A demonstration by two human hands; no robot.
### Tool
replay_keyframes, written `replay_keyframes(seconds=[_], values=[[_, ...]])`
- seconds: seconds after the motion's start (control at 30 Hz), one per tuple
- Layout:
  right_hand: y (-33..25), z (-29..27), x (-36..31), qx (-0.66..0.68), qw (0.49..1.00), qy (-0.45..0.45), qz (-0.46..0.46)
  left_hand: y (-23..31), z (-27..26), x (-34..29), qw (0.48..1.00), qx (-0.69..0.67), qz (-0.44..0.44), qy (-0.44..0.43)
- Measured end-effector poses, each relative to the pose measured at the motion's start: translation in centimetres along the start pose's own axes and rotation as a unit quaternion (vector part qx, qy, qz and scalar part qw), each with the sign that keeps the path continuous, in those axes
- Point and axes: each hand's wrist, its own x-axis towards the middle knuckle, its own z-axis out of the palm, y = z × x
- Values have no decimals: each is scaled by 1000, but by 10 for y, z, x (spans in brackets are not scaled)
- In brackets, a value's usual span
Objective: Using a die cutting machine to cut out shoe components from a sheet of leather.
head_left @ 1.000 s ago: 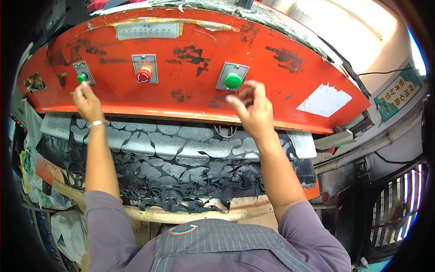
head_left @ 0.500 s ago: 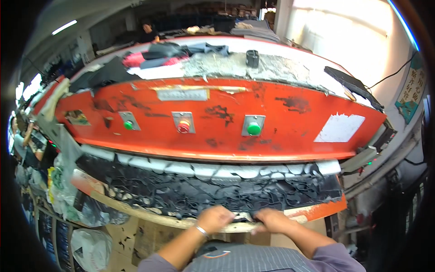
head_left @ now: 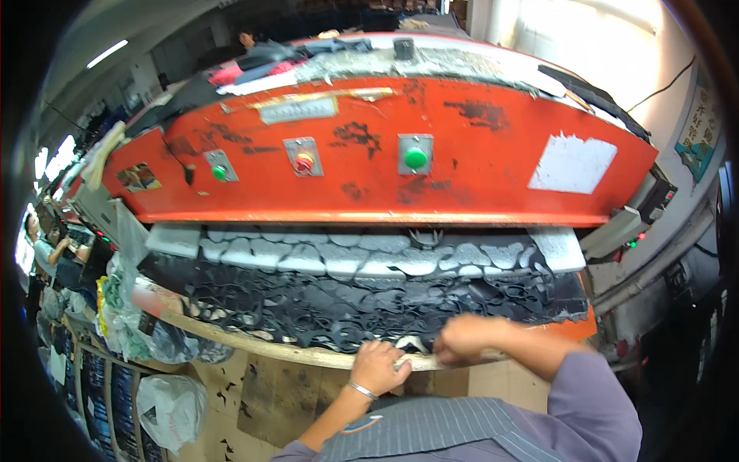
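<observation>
Two bare hands low in the head view; clock is read from frame centre. Left hand (head_left: 379, 366) at 6 o'clock, on the wooden edge (head_left: 308, 356) of the bed: fingers bent over it, thumb slightly apart toward 4. Can't tell if it has hold of anything. Right hand (head_left: 468, 339) between 4 and 5, motion-blurred, fingers curled in close at the front edge; grip and contents can't be told. The two are near each other, not touching. Dark web (head_left: 362, 304) of material, full of rounded cut-outs, spreads over the bed from 8 round to 4, tangled strips along its front, nearest strips just beside both hands. Pale board (head_left: 560, 250) shows through the holes further back. Red-orange panel (head_left: 493, 185) spans the 9-to-3 line and above: small green button (head_left: 220, 172) at 10, red knob (head_left: 303, 162) between 10 and 11, big green button (head_left: 416, 159) at 1. Whitish plastic bag (head_left: 171, 412) between 7 and 8.
</observation>
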Motion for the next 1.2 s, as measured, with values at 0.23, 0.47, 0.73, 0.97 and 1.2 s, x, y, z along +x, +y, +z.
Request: replay_keyframes(seconds=[0.23, 0.47, 0.73, 0.97, 1.2], values=[[167, -99, 174, -394, 813, 355, -239, -61, 25, 22, 996, -92, -15, -12], [186, -145, 190, -421, 843, 153, -299, -60, 13, 133, 989, -109, 36, 88], [260, -113, 70, -117, 881, 438, 136, -66, 68, 234, 986, -86, 22, 139], [278, -22, 53, 112, 813, 530, 214, -66, 131, 264, 995, -40, -7, 90], [279, 28, 21, 48, 830, 532, 159, -63, 141, 254, 991, -66, -22, 116]])
